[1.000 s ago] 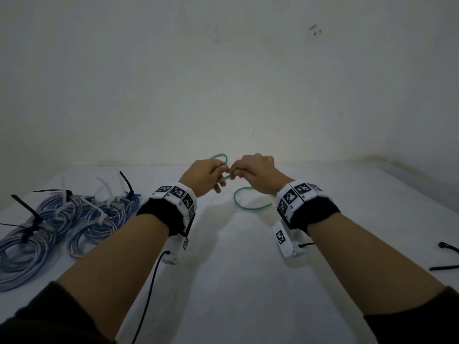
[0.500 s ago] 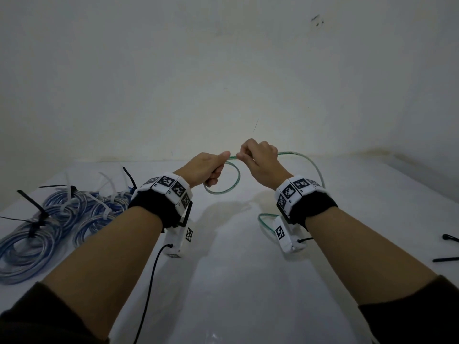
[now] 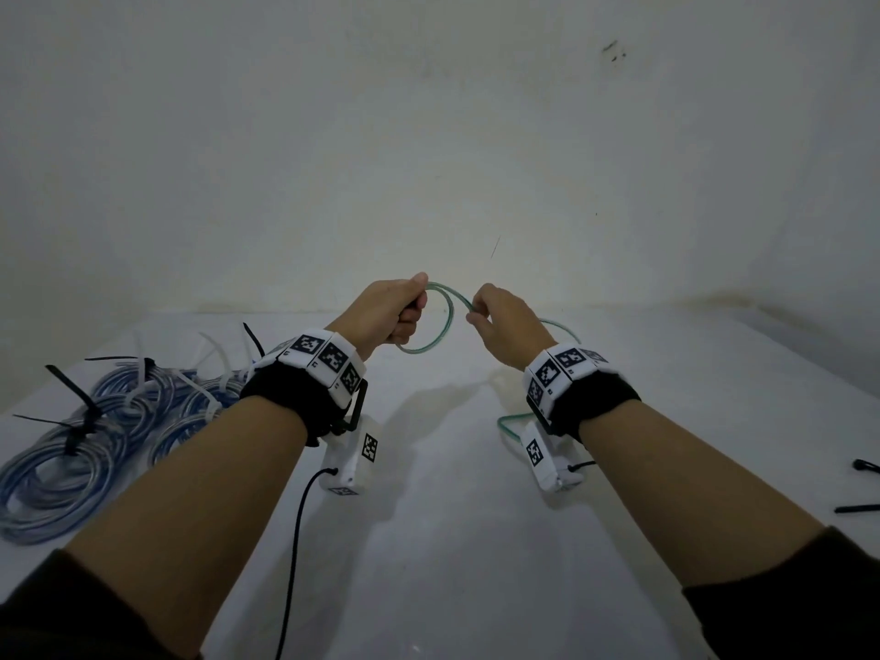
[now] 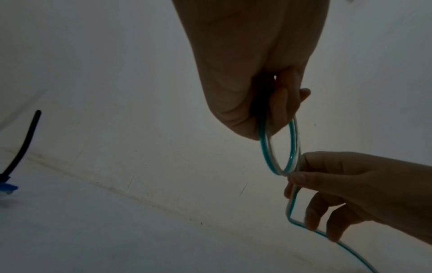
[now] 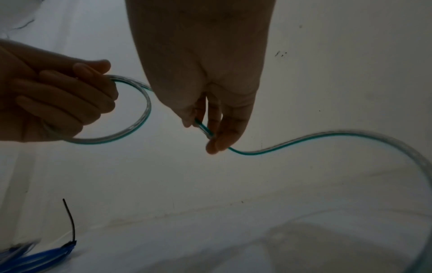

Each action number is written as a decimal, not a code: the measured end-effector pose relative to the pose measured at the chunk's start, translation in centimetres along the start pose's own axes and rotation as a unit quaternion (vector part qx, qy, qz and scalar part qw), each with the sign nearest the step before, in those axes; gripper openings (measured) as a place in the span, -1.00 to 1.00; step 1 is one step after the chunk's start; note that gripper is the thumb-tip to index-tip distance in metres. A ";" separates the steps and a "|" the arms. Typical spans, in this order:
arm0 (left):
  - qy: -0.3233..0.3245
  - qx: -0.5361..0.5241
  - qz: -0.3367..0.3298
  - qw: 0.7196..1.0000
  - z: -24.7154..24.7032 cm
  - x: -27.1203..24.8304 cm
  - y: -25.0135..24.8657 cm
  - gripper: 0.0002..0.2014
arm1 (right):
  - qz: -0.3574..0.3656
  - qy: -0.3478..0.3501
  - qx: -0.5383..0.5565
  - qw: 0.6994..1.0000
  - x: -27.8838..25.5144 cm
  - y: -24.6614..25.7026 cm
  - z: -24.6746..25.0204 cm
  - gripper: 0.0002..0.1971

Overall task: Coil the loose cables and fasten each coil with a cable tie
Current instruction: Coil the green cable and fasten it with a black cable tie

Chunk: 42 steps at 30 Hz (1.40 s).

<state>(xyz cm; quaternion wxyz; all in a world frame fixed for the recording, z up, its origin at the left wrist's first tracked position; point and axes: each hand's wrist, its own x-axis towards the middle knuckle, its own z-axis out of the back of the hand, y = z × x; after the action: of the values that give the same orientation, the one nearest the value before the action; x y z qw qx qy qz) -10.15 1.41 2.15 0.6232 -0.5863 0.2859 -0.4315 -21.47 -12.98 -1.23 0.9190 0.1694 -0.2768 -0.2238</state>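
Hands have drawn apart, raised above the table (image 3: pixel 428 540); left hand (image 3: pixel 385 312) clamps one loop of green cable (image 3: pixel 445 321), right hand (image 3: pixel 500 326) pinches its slack trailing right; coiling just begun, blue coils (image 3: pixel 95 431) tied near left.

A plain off-white wall (image 3: pixel 428 135) fills the upper half of the head view, dimly and unevenly lit, brightest near its lower middle and falling to grey-green shadow toward the corners. A few small dark marks (image 3: pixel 614 50) sit high on its right part, and a thin dark scratch (image 3: pixel 496 246) shows lower down. The wall meets a white table (image 3: pixel 452 540) along a faintly stained seam. On the right, a second wall (image 3: pixel 809 231) joins at a shadowed corner. Soft shadows lie across the tabletop. The wrist views show the same pale, dim surfaces.
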 end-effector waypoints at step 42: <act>-0.010 -0.219 -0.007 0.976 0.2 0.4 0.3 -0.67 | -0.073 -0.113 0.134 0.982 0.8 -2.9 -1.5 -0.65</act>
<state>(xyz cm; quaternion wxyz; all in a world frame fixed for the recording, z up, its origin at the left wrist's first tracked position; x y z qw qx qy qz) -9.68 1.11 1.95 0.4795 -0.7149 0.3632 -0.3566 -20.94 -15.51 -3.34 0.8319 0.2847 -0.3930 -0.2691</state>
